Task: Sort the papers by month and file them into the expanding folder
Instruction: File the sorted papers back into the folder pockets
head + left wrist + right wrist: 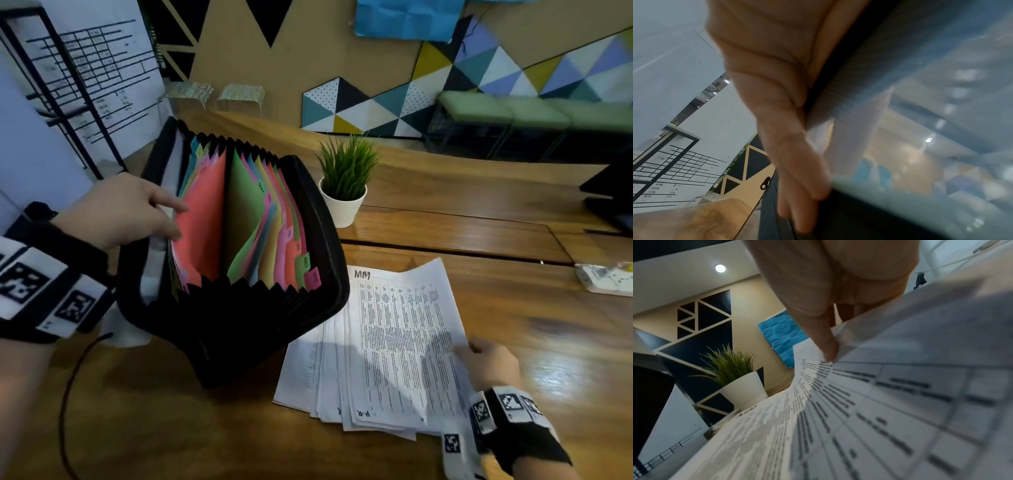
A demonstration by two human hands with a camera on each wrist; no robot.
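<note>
Filing step: left hand (120, 209) grips the folder's (239, 329) near wall, fingers holding open a gap between the coral and green dividers. Right hand (489, 363) pinches the edge of the top sheet (404, 335), marked "MAY", on the paper stack (308, 373) lying on the table (513, 308) beside the folder. Next move likely: lift that sheet alone, match it to the right tab, keep the gap open.

left hand (116, 209) parting folder (236, 308), right hand (493, 363) pinching paper (400, 342)
</note>
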